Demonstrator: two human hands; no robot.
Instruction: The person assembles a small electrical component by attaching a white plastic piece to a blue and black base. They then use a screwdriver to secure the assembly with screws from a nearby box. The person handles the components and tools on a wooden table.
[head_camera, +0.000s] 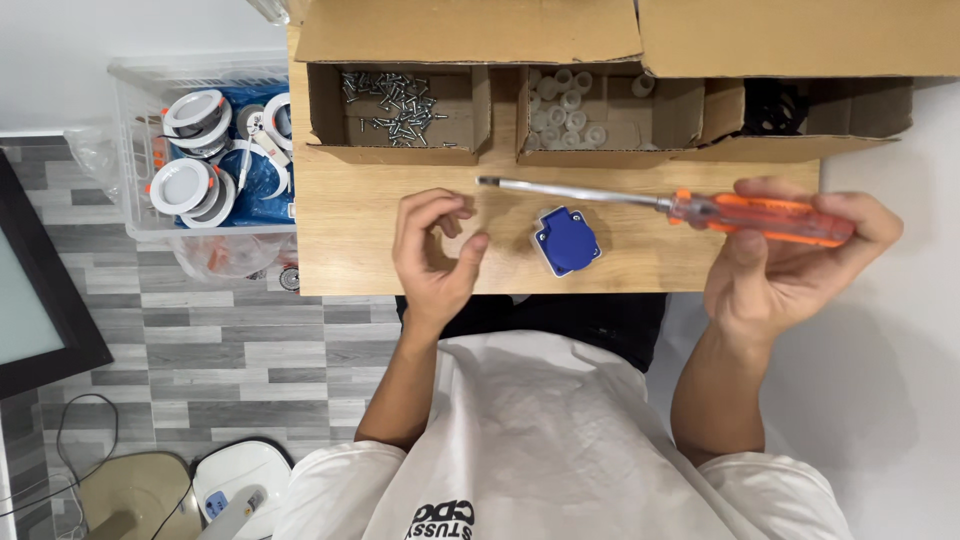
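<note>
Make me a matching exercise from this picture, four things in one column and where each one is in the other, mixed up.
1. screwdriver
2. blue part
3. screws
4. white rings

A. lying on the wooden table
B. in the left cardboard box
C. in the right hand
D. in the middle cardboard box

Pairs: 1-C, 2-A, 3-B, 4-D

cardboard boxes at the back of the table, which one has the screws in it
The leftmost cardboard box, nearest the clear plastic bin: loose metal screws cover its floor. The middle box holds white rings; the right one, dark parts.
</note>
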